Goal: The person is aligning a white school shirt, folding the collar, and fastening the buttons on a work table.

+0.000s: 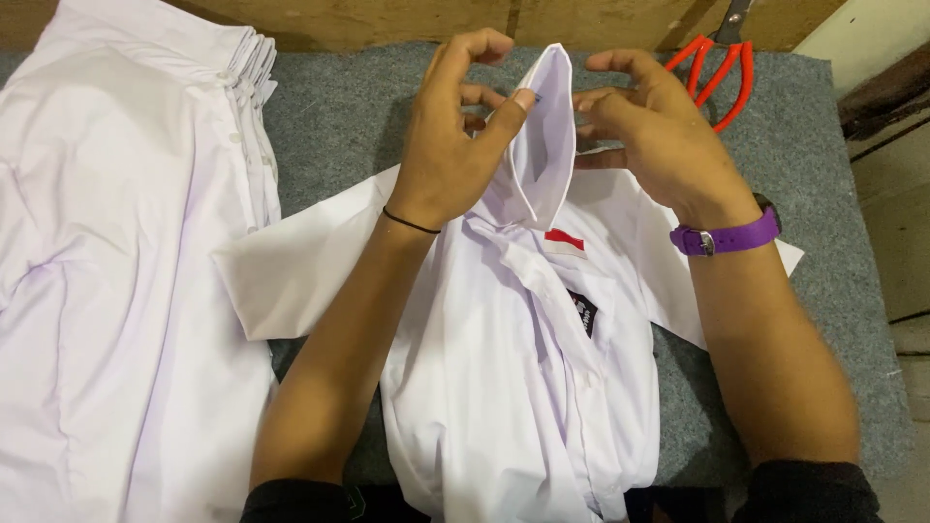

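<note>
i work over a grey felt-covered table top point(368, 116) that runs up to a plywood wall panel point(387, 19); beyond the table's right edge i see pale tiled floor point(896, 223). one white short-sleeved cotton shirt point(523, 387) lies face up in the middle of the felt, sleeves spread to either side, with one small red-and-white patch point(565, 240) and one black tag point(583, 310) on its chest. its collar point(542, 136) stands upright at the far end of the shirt, and both my hands are on it. my left hand point(448, 145) has the thumb pressed against the collar's left edge, the other fingers curled loosely above, so it pinches the collar. my right hand point(651, 136) is on the collar's right side, fingers bent and spread; the fingertips seem to touch the fabric, but i cannot tell whether they actually grip it. one thin black band circles my left wrist, one purple watch strap point(728, 238) my right. left of the shirt sits one stack of folded white shirts point(126, 252), its many layered edges showing at the far end; i cannot count them. right of the collar, against the wall, lies one pair of orange-handled scissors point(719, 73).
</note>
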